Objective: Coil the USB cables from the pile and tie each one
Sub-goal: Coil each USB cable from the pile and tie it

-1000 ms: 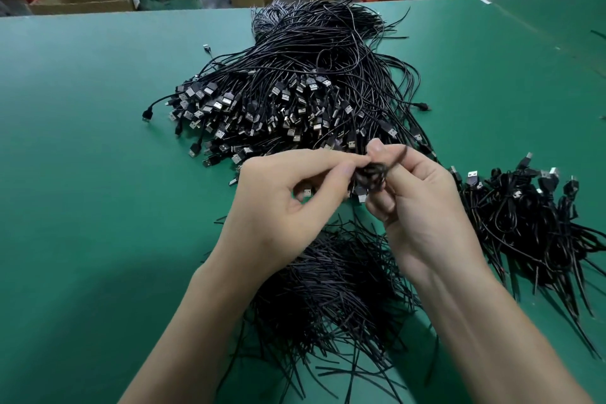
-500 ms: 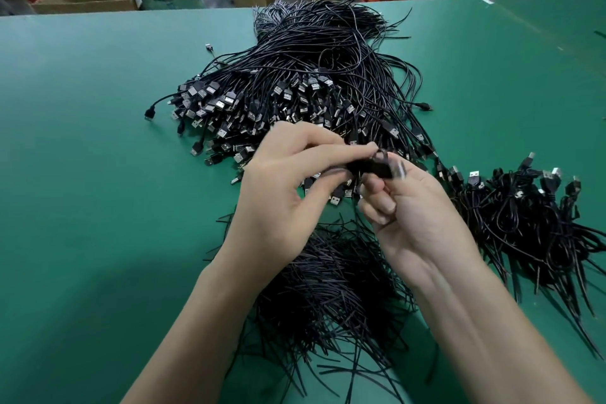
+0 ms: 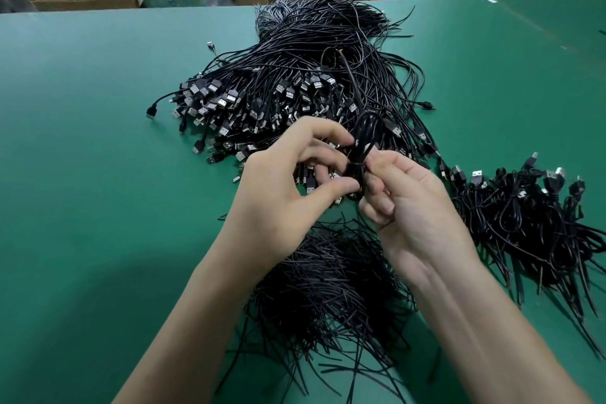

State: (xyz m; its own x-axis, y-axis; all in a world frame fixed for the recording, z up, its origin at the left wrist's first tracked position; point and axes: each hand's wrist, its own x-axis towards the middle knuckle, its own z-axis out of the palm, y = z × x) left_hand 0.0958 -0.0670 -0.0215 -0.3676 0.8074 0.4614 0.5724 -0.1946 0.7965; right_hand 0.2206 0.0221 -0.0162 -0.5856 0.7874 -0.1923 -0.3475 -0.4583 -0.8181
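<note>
- Above the worktop centre, one coiled USB cable is pinched by two hands: left hand and right hand, fingers curled on it.
- Three heaps: loose cable pile behind, tied bundles right, twist ties nearest.
- Green surface stretches wide leftward, to the far edge.

One head-worn wide-angle view looks forward and down, close over the hands, across the green bench.

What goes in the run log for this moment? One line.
tying; left hand: pinches coiled cable; right hand: grips it; untied pile: behind; tied bundles: right
</note>
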